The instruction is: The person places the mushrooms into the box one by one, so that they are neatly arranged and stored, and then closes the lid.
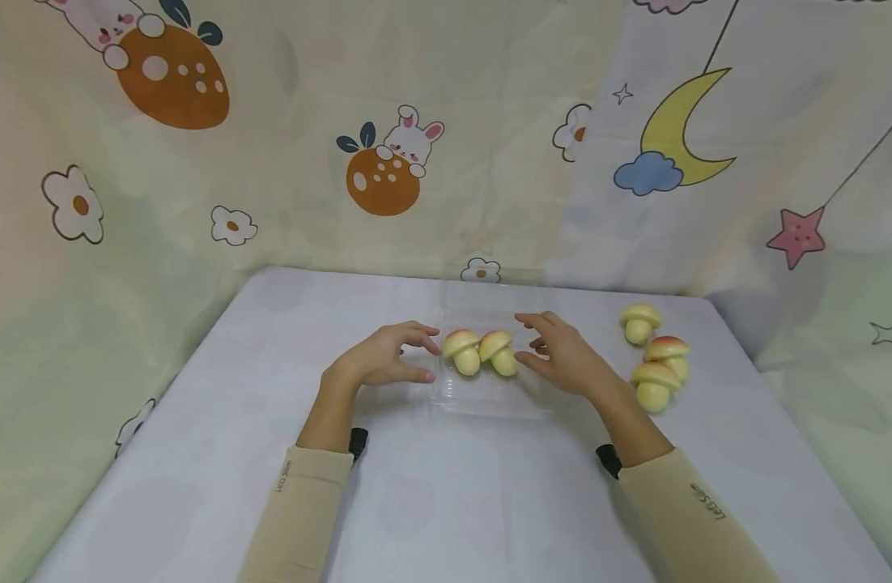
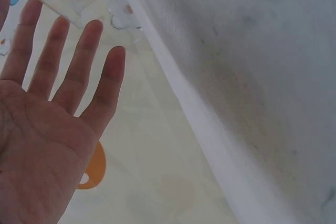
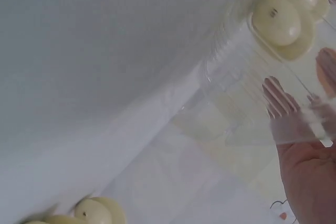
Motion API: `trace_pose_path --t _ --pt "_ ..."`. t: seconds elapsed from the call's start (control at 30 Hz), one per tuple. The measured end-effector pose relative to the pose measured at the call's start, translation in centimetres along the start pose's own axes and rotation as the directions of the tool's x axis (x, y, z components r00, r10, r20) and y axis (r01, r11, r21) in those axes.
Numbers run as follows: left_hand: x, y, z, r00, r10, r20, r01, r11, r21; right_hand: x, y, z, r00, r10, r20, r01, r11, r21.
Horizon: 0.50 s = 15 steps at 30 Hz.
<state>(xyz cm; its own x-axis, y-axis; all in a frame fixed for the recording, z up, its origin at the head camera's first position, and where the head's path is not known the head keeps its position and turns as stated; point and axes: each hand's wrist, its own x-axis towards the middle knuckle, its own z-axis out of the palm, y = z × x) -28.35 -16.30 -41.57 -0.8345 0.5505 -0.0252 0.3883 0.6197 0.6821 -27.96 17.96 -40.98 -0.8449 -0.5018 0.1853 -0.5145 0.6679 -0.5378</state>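
A clear plastic container [image 1: 482, 402] stands open on the table, holding two pale yellow mushroom-shaped pieces with red-tinged caps, a left one [image 1: 462, 351] and a right one [image 1: 499, 353]. My left hand [image 1: 384, 355] is at the container's left side, fingertips close to its wall; the left wrist view has the palm [image 2: 42, 140] bare and its fingers spread. On the other side my right hand [image 1: 562, 354] has its thumb and fingers apart near the right mushroom. Through the clear wall, the right wrist view shows some of its fingers [image 3: 281, 98]. Neither hand holds a mushroom.
Three more mushroom pieces lie to the right of my right hand: one at the back [image 1: 641, 324], one in the middle [image 1: 668, 354] and one in front [image 1: 654, 387]. A white cloth covers the table [image 1: 446, 502]. Behind it hangs a printed curtain [image 1: 490, 162].
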Motion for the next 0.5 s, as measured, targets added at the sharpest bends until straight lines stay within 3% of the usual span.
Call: trace_pose_path --t 0.17,0.5 --pt "-0.3 -0.3 -0.1 1.0 -0.013 -0.006 0.013 1.0 -0.002 -0.4 -0.3 -0.4 0.999 -0.033 -0.022 0.033 0.999 -0.004" --pt "0.1 -0.3 0.0 1.0 -0.012 0.001 0.012 1.0 -0.002 -1.9 0.1 -1.7 0.997 -0.025 -0.078 0.022 0.999 -0.031"
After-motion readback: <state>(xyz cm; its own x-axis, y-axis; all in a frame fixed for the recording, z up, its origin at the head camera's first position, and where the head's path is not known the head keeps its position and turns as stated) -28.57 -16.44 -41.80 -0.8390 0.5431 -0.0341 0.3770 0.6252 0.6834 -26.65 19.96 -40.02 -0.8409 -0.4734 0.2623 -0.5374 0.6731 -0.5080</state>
